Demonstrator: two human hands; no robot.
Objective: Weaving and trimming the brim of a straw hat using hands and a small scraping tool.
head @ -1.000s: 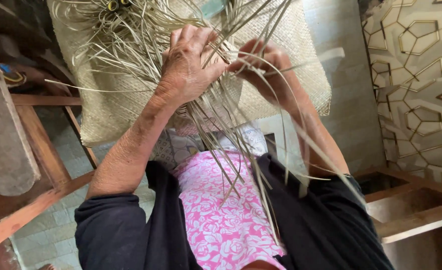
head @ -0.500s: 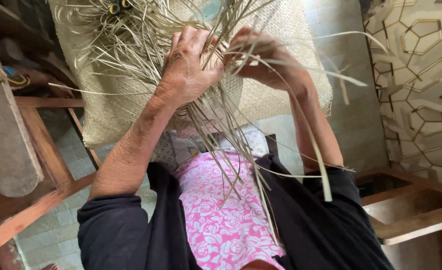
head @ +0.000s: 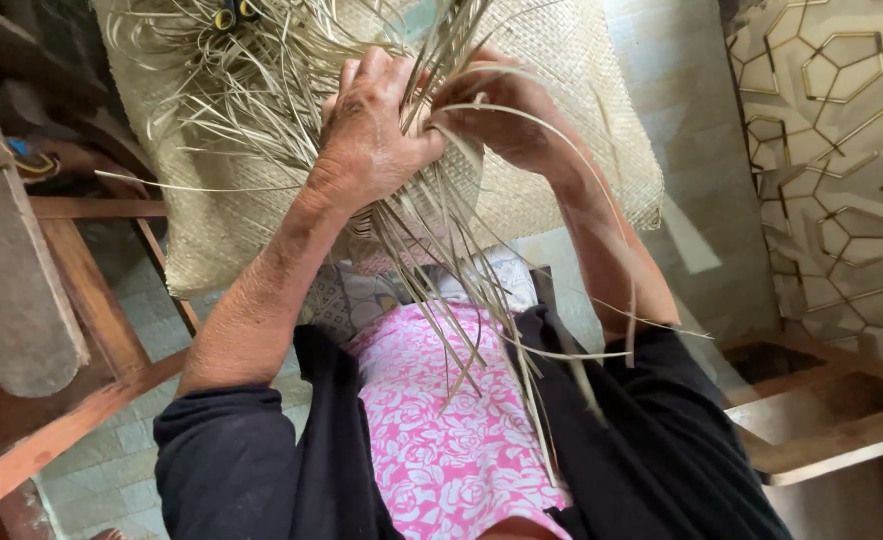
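Left to right.

Far left: wooden frame [head: 91, 300], slanted rails, brown; pale tiled floor [head: 111, 450] under it.

Left hand [head: 371, 125]: fingers curled shut over the woven mat edge [head: 451, 190], pinning a fan of loose straw strips [head: 261, 100] against the weave. Keep that clamp flat and tight so the finished rows don't loosen; the free ends splay up-left and hang down toward the lap.

Right hand [head: 506, 115]: closed in a pinch on one long strip [head: 601, 200] that arcs out and down past the forearm. Exact finger contact is hidden behind the strands. Judgement: lead that strip over/under close to the left hand's fingertips, pull snug along its length, don't kink it; dry fibre looks likely to split if bent sharply.

Woven mat [head: 581, 90]: large, tan, fine plaited, spread behind both hands, held up above the lap; no worktop under it.

Right: tiled floor runs on, then a wall panel [head: 831, 150] with gold geometric line pattern, and a wooden step [head: 831, 430] lower right.
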